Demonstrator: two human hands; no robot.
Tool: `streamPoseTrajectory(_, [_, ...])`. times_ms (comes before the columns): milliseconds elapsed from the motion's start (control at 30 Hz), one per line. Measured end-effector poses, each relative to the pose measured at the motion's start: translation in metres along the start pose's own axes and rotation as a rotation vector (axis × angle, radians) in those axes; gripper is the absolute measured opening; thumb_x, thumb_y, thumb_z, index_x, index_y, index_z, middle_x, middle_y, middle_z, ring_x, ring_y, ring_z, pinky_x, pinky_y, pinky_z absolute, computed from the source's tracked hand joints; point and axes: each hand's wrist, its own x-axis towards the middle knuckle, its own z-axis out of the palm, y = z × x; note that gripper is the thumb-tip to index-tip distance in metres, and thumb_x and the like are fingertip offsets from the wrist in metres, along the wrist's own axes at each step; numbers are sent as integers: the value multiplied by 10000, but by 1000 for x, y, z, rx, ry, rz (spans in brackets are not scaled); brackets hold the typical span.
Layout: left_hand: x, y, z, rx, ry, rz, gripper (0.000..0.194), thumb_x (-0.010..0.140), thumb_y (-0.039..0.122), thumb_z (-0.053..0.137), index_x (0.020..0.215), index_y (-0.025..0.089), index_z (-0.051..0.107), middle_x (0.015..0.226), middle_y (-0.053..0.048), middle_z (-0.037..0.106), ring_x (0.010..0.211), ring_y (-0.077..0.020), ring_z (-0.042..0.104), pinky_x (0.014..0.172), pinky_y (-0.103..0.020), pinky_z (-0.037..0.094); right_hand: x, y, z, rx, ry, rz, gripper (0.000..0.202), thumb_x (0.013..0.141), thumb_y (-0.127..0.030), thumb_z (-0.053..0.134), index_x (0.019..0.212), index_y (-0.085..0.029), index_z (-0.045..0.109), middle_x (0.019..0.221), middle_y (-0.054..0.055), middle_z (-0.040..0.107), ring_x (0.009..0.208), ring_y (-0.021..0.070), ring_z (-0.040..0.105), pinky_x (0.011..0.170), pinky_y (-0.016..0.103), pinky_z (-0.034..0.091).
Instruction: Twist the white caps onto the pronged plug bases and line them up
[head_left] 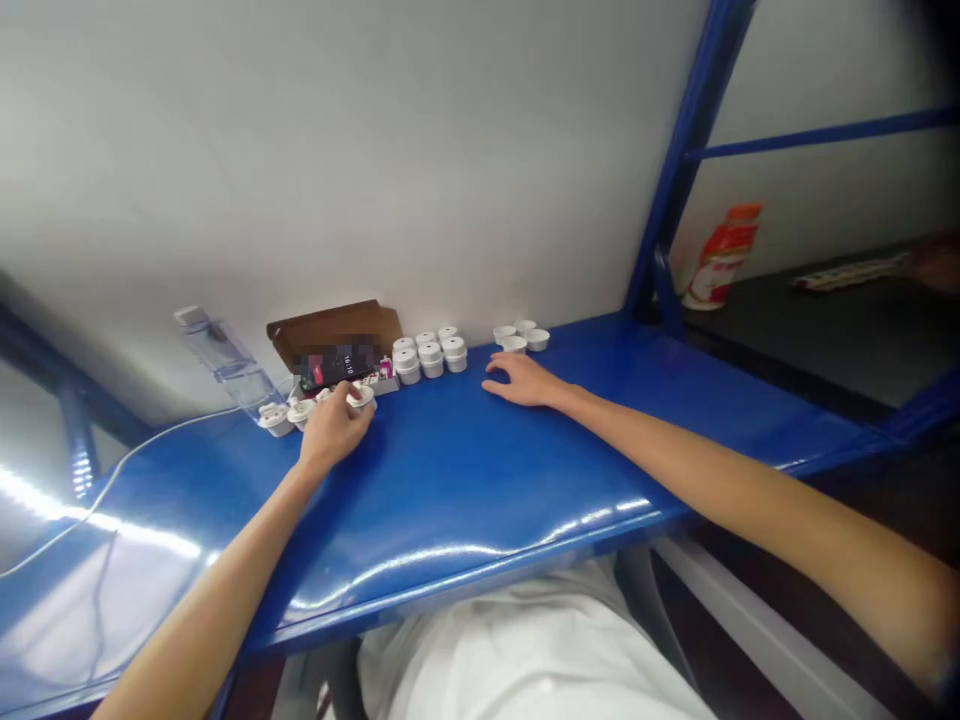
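Observation:
My left hand [335, 428] has its fingers closed around a small white round plastic part [362, 398] at the front of an open cardboard box. Beside it, to the left, stand more white round parts [276, 420] with uneven tops. My right hand [523, 381] is over the blue table with thumb and fingers apart, and nothing shows between them. Just beyond its fingertips sit several shallow white cups [537, 339]. Between my hands, two rows of lidded white round units [430, 358] stand close together near the wall.
A phone [337, 367] leans in the open cardboard box [375, 318]. Left of it a clear water bottle [229, 362] stands by a white cable [135, 462]. The blue table [450, 470] meets a blue frame post [679, 150]; past it are a red-and-white bottle [724, 258] and part of another person's hand.

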Motion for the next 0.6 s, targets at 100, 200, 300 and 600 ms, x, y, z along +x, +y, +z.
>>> streamPoseTrajectory(100, [-1, 3, -1, -1, -1, -9, 258, 866, 442, 585, 1029, 242, 579, 718, -10, 726, 786, -258, 700, 692, -317, 432, 3, 6, -2, 21, 9, -15, 270, 902, -341, 640, 1084, -160, 724, 1173, 131, 726, 1128, 276, 667, 1037, 416, 487])
streamPoseTrajectory(200, [-2, 5, -2, -5, -14, -18, 254, 867, 442, 581, 1027, 245, 580, 730, -9, 726, 780, -254, 693, 679, -316, 427, 3, 10, -4, 46, 14, -22, 233, 897, -324, 637, 1044, -168, 728, 1134, 115, 743, 1089, 268, 678, 1014, 414, 503])
streamPoseTrajectory(300, [-4, 9, -1, -20, 0, 5, 219, 867, 425, 574, 992, 246, 586, 705, -1, 712, 739, -242, 681, 664, -311, 419, 1, 8, -4, 67, 42, -64, 236, 895, -308, 626, 1063, -171, 719, 1183, 113, 729, 1118, 266, 670, 1037, 418, 495])
streamPoseTrajectory(600, [-14, 24, 6, -173, -113, 229, 188, 875, 386, 571, 920, 220, 646, 652, 4, 668, 638, -192, 628, 662, -305, 446, 41, -19, 0, -12, -39, -125, 707, 862, -273, 644, 1518, -175, 400, 1619, 163, 354, 1482, 321, 366, 1199, 449, 331])
